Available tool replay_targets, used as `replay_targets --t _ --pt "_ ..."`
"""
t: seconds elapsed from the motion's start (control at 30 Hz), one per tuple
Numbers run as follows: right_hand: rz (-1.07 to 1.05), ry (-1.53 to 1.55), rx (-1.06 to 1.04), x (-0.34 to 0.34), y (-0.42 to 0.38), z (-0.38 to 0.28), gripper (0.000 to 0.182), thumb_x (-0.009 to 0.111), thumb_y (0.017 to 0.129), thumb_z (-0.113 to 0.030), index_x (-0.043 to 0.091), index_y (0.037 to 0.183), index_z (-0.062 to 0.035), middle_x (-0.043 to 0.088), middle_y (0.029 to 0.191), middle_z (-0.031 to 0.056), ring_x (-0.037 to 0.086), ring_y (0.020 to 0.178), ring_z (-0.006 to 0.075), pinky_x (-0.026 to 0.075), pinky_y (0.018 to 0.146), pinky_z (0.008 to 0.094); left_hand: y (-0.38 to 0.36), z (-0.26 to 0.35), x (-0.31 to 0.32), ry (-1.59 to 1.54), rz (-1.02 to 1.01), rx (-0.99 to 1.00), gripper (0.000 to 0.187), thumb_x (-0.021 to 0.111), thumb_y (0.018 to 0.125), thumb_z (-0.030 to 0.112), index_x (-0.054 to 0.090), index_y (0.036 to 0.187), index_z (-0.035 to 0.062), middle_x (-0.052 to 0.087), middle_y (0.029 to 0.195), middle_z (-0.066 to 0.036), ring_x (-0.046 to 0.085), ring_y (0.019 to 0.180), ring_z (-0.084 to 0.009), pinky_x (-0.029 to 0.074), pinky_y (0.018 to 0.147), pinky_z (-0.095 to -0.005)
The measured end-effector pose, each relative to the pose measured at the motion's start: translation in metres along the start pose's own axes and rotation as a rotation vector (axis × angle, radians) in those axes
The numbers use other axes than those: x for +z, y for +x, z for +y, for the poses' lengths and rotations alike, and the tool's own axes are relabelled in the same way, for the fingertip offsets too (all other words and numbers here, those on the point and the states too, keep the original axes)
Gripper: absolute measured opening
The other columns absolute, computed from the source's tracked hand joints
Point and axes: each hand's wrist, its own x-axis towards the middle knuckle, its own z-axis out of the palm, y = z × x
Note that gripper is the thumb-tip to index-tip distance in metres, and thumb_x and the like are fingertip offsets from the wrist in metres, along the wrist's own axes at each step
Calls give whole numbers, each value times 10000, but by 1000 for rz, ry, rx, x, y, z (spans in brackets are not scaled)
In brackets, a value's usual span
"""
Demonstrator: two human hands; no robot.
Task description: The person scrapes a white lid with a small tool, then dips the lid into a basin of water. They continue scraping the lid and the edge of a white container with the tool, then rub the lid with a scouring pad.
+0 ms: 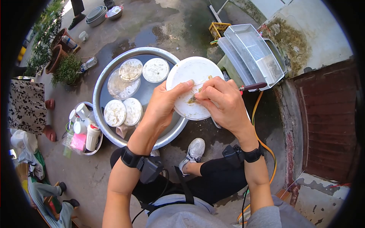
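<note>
A round white lid [186, 72] with brown-yellow residue is held up over the right rim of a large metal basin [99, 81]. My left hand [163, 100] grips the lid's left edge, its thumb on the face. The fingers of my right hand [224, 100] are pinched together at the residue near the lid's middle. A dark-handled tool [254, 87] sticks out to the right from behind my right hand; its other end is hidden. Several stained round white discs, one of them [156, 70] near the basin's back, lie in the water.
Left of the basin, a bowl [99, 146] holds white mugs and a bottle. Stacked clear plastic bins [243, 57] stand at the upper right, near an orange hose [272, 152]. Potted plants [67, 70] and other people's legs [66, 207] are on the left.
</note>
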Motion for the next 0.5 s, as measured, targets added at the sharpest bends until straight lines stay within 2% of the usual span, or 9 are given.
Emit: replay_targets --t 0.07,0.13,0.23,0.27,0.37,0.43,0.47,0.5 --pt "45 -9 52 3 -1 0 119 779 812 -118 682 879 -110 638 880 8 612 768 199 375 676 350 0 1 2 -26 -5 25 450 744 934 194 595 1307 -10 686 1224 -136 687 1102 -210 567 955 -357" --pt "89 -20 106 6 -4 2 122 780 820 -111 688 900 -109 638 894 14 616 774 206 385 684 350 0 4 6 -104 62 45 457 720 964 210 576 1338 -9 695 1226 -119 700 1076 -187 588 907 -343" --pt "172 110 388 7 -8 8 125 759 875 -93 699 983 -78 627 972 55 644 829 218 459 747 359 1 6 9 -165 121 80 489 689 990 273 546 1371 1 688 1250 -121 698 1106 -190 585 944 -345" --pt "172 110 387 7 -8 9 125 759 875 -93 699 983 -78 627 972 55 644 829 218 459 747 359 1 8 9 -165 121 81 489 689 990 273 546 1371 1 688 1250 -121 698 1106 -190 585 944 -345" --pt "192 190 499 6 -7 10 204 765 903 -177 705 1066 -70 624 978 69 652 839 213 494 755 356 1 11 6 -209 127 75 509 667 1002 301 521 1390 5 666 1296 -132 686 1142 -203 577 976 -341" --pt "225 -57 523 5 -4 12 370 759 925 -330 698 1157 -48 629 997 85 652 812 211 511 743 341 7 6 1 -207 147 90 535 661 1004 329 505 1400 5 650 1320 -137 673 1169 -208 573 984 -338" --pt "226 -54 519 4 -4 20 370 759 925 -330 698 1157 -48 629 997 85 652 812 211 511 743 341 11 5 0 -205 149 95 535 661 1004 329 505 1400 5 650 1320 -137 673 1169 -208 573 984 -338" --pt "154 -2 604 4 -8 34 460 748 929 -394 683 1194 -24 634 963 81 644 797 196 510 746 334 14 4 -1 -194 147 95 540 655 1006 338 502 1402 4 644 1325 -137 667 1178 -208 571 988 -339"
